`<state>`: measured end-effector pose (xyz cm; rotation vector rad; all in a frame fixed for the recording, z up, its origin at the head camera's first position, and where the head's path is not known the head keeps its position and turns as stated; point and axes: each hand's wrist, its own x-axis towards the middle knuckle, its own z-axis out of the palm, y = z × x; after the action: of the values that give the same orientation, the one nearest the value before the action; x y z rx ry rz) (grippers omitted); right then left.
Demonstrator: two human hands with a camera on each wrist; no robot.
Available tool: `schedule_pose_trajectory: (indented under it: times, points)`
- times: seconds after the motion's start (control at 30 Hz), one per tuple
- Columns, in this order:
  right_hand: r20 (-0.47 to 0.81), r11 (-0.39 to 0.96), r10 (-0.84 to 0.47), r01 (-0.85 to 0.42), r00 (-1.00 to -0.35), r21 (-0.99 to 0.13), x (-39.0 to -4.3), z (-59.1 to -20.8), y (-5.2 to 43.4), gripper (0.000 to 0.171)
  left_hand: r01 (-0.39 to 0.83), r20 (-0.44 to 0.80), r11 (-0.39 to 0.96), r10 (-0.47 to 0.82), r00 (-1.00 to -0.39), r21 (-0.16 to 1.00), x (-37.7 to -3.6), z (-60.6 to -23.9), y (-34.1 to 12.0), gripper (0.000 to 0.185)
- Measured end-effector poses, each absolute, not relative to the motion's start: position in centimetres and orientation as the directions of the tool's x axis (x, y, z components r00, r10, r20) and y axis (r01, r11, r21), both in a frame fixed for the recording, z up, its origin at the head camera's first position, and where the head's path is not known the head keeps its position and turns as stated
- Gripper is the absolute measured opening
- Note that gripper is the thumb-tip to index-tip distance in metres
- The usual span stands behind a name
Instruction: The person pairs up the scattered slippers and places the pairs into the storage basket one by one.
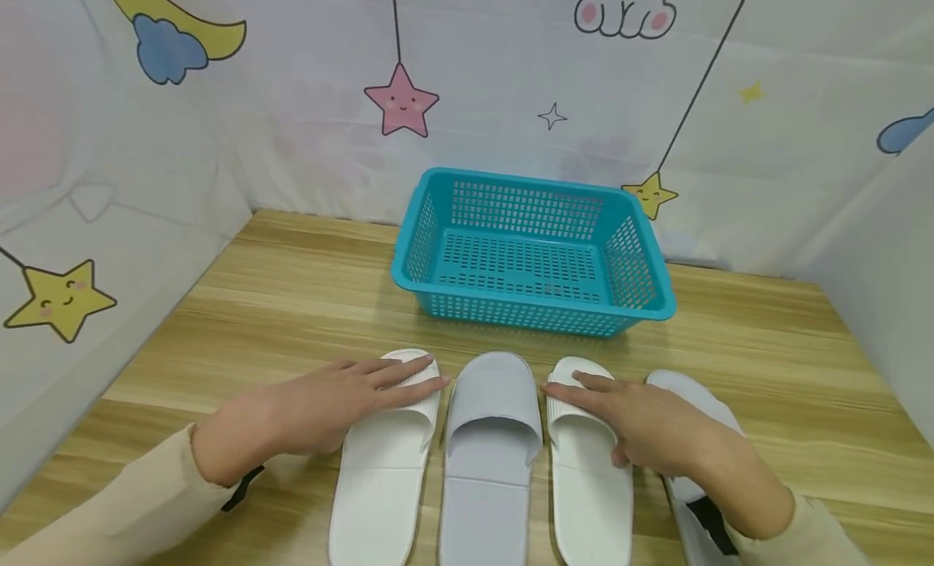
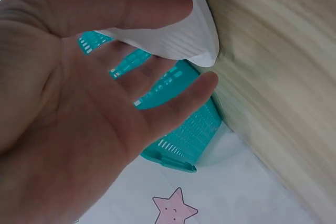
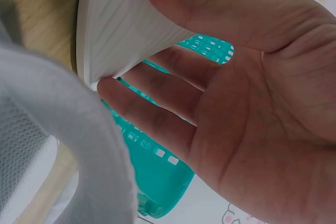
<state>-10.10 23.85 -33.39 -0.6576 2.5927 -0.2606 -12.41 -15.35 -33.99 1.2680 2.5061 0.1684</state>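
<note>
Four slippers would be too exact to count, so several lie in a row, toes toward the basket. My left hand (image 1: 321,408) reaches over the leftmost white slipper (image 1: 379,489), its fingers stretched across the strap. To its right lies a grey slipper (image 1: 485,501), between the hands. Over the other white slipper (image 1: 594,509) is my right hand (image 1: 649,424), with extended fingers at its strap. Part of a second grey slipper (image 1: 693,396) is hidden under the right forearm. In the left wrist view, thumb and fingers lie either side of the white toe (image 2: 178,35). The right wrist view shows the right thumb beside the white strap (image 3: 118,24).
A turquoise perforated basket (image 1: 525,302) stands behind the slippers on the wood-grain table (image 1: 292,306). Its inside holds nothing visible. A white cloth (image 1: 314,128) with cartoon stars hangs along the back and sides.
</note>
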Motion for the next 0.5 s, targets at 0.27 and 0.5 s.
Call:
schedule_pose_trajectory:
  times: [0.27, 0.5]
  points:
    - [-0.38, 0.864, -0.501, -0.423, -0.778, -0.273, -10.34, -33.06, 23.87, 0.112, 0.751, -0.225, 0.592, 0.806, -0.548, 0.291, -12.26, -34.3, -15.49, 0.124]
    - [-0.442, 0.863, -0.496, -0.369, -0.747, -0.344, -10.83, -32.64, 24.33, 0.118, 0.764, -0.199, 0.594, 0.805, -0.559, 0.252, -12.07, -34.42, -15.23, 0.12]
